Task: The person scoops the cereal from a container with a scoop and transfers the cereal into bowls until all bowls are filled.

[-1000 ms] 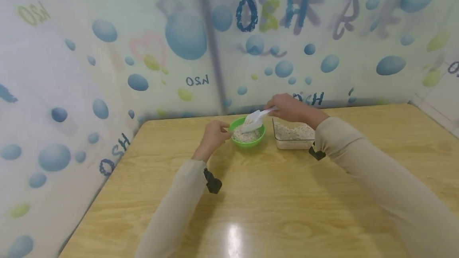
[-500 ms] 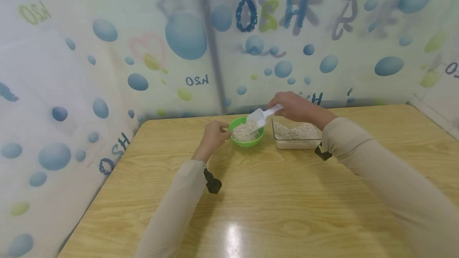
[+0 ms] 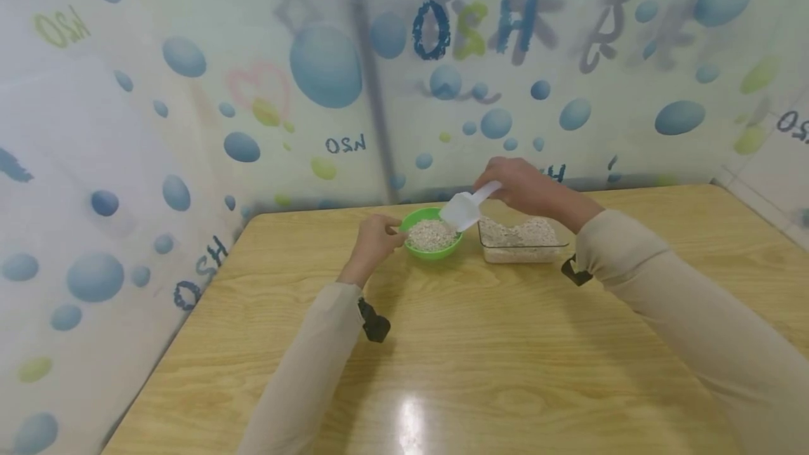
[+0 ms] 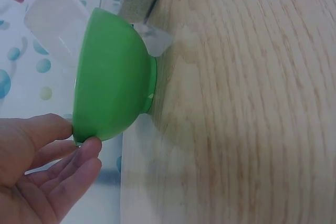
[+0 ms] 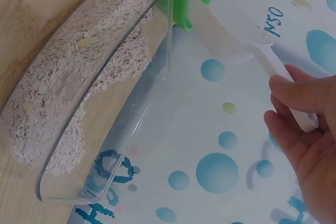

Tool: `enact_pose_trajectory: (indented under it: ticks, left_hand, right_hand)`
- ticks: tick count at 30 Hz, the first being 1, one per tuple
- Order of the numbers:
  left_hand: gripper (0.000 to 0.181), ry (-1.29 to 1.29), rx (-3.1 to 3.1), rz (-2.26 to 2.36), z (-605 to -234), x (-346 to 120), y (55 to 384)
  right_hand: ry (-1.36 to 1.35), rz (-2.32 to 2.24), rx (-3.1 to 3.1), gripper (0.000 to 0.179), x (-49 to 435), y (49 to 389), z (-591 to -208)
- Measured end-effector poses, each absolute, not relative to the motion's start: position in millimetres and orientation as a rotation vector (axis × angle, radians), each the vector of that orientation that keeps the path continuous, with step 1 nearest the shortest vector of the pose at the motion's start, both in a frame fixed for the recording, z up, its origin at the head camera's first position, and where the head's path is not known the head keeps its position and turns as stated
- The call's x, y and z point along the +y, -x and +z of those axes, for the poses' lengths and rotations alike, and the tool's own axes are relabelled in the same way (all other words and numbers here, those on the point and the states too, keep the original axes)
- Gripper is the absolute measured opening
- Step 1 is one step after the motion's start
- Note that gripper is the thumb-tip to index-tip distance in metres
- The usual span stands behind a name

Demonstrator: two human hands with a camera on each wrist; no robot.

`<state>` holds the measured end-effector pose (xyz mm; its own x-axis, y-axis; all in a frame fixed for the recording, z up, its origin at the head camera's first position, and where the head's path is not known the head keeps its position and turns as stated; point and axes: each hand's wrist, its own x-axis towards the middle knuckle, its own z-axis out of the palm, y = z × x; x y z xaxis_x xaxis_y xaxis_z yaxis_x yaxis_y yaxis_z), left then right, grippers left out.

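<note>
My left hand [image 3: 376,243] pinches the left rim of a green bowl [image 4: 113,77] between thumb and fingers. The bowl stands upright on the table and holds a heap of pale oat flakes [image 3: 432,235]. In my right hand [image 3: 515,187] is the handle of a white plastic scoop [image 5: 223,38], gripped at its end. The scoop hangs tilted over the bowl's right rim, its head pointing down and left, and no flakes show in it. Right of the bowl, below my right hand, sits a clear rectangular container [image 5: 170,30] with more oat flakes [image 5: 68,61].
The wooden table [image 3: 442,343] reaches back to a wall [image 3: 404,90] printed with blue and green bubbles. Bowl and container stand side by side near the table's back edge, with a small gap between them. Dark wrist cameras sit under both sleeves.
The scoop has tipped up and drawn back to the right, out of the flakes to above the bowl's right rim. My left hand keeps its hold on the bowl.
</note>
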<state>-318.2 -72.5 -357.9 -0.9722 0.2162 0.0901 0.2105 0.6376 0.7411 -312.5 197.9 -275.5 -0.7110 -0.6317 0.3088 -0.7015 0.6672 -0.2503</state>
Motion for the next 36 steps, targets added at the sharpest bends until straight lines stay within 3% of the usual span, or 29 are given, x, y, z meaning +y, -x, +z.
enact_pose_trajectory:
  ticks: [16,29,36]
  left_hand:
    - [0.033,-0.414,2.845,1.302,-336,-68,314]
    - [0.03,-0.63,2.776,1.264,-329,2,305]
    - [0.033,-0.579,2.731,1.244,-339,26,306]
  right_hand:
    - [-0.892,0.56,-2.722,0.025,238,299,-265]
    - [-0.741,0.571,-2.859,0.021,283,292,-277]
    - [-0.756,0.543,-2.93,0.02,291,288,-276]
